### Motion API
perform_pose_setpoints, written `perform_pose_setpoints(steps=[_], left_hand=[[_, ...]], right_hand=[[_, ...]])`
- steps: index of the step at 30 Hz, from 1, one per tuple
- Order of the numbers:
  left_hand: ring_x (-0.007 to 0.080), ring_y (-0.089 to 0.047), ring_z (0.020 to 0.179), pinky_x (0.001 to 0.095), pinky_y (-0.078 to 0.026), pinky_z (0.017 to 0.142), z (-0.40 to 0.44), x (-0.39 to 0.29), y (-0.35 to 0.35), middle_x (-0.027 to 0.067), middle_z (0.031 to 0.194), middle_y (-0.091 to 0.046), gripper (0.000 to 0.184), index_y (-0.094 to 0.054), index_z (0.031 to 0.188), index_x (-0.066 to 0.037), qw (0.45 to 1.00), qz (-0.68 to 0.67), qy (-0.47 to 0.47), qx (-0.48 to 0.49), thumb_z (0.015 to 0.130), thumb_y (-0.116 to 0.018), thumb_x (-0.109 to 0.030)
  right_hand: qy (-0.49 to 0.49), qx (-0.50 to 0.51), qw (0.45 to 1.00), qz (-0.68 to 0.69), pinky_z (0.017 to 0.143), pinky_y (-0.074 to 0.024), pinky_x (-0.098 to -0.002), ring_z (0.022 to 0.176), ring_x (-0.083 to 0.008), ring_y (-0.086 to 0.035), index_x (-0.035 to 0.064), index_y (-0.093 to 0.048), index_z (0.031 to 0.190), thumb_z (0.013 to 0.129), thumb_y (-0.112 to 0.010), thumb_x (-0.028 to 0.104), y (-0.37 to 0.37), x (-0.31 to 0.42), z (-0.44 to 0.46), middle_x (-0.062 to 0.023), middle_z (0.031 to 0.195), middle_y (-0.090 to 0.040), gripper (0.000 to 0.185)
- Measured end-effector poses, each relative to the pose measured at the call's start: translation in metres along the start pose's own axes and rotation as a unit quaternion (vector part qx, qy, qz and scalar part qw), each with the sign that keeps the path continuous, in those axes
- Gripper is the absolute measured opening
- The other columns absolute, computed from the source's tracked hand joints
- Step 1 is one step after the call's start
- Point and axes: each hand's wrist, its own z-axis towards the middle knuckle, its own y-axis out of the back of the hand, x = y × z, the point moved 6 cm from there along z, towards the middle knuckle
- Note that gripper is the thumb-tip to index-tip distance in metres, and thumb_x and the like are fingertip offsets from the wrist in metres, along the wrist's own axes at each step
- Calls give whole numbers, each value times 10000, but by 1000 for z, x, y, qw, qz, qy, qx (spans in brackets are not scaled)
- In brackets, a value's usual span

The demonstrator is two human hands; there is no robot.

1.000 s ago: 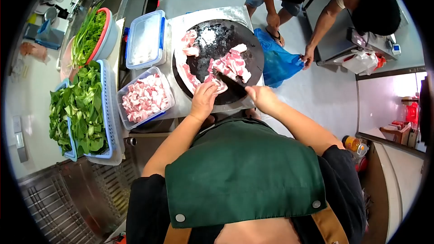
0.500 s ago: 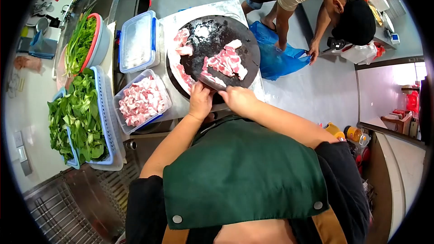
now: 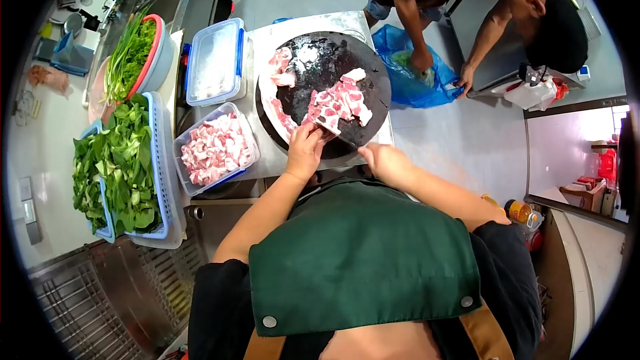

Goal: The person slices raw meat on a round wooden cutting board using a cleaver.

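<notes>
My right hand is closed around the handle of a knife, whose blade points left across the near edge of the round dark chopping board. At that edge my left hand is closed, its fingertips on raw meat beside the blade; the exact grip is partly hidden. Cut pieces of red and white meat lie heaped right of the board's middle, close to the blade. A long fatty strip of meat curves along the board's left side, ending near my left fingers.
Left of the board are a clear box of diced meat and a blue-clipped lidded box. Farther left are a basket of leafy greens and a tub of herbs. Across the table, a co-worker reaches into a blue plastic bag.
My right hand has moved right, away from my left, and the knife is drawn back with it. The co-worker's hand has gone deeper into the blue bag, where something greenish now shows.
</notes>
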Motion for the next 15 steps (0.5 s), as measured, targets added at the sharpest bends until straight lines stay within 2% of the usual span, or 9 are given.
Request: perform_pose_setpoints(steps=[2,4,7,10,12,13,14,15], left_hand=[[329,-492,956,400,-414,828,-1,1,-2,121,1021,-527,298,-590,937,-49,1000,-3,5,9,646,-638,-4],[318,-492,958,382,-411,831,-2,1,-2,109,1024,-536,287,-594,966,-47,1000,12,1,22,686,-636,2],[332,-486,953,397,-408,833,1,-5,0,119,1014,-533,277,-584,959,-47,999,-2,-17,33,687,-625,-11],[331,-492,935,402,-412,824,5,-9,9,118,1001,-532,276,-581,948,-47,999,-10,-30,26,677,-626,-12],[317,-504,925,391,-420,817,-1,-11,11,106,990,-534,287,-582,955,-46,1000,-15,-24,9,677,-630,1],[306,-512,910,381,-427,808,-3,-11,12,99,984,-534,286,-581,952,-46,1000,-10,-26,7,676,-634,7],[300,-514,906,375,-428,806,-5,-10,12,96,982,-536,284,-580,944,-44,999,-19,-27,-2,672,-642,4],[298,-514,905,372,-429,805,-6,-8,11,95,980,-537,279,-580,941,-44,999,-25,-27,-1,674,-642,6]], right_hand=[[-26,-8,999,-30,683,-477,-465,734,-396,-604,12,-577,763,915,-429,366,-14,0,7,-222,750,-619,413],[31,-40,998,-31,672,-481,-462,746,-404,-601,15,-597,827,908,-426,347,-22,20,42,-218,774,-621,382],[40,-1,999,-27,673,-483,-458,746,-391,-606,13,-605,832,914,-387,363,-23,46,90,-218,772,-621,420],[99,56,990,-86,694,-487,-442,786,-345,-622,49,-625,919,917,-386,361,-22,54,92,-185,827,-635,393],[189,22,977,-95,671,-497,-427,725,-330,-629,41,-607,927,922,-389,341,-11,42,83,-171,748,-630,371],[42,67,997,19,646,-495,-417,689,-321,-628,30,-605,884,923,-390,333,1,17,83,-162,692,-614,373],[-109,106,980,132,622,-493,-407,653,-312,-627,19,-603,841,925,-391,324,19,8,73,-154,635,-599,381],[-127,74,975,167,610,-483,-407,629,-309,-622,7,-597,802,926,-386,329,24,-2,71,-161,602,-578,404]])
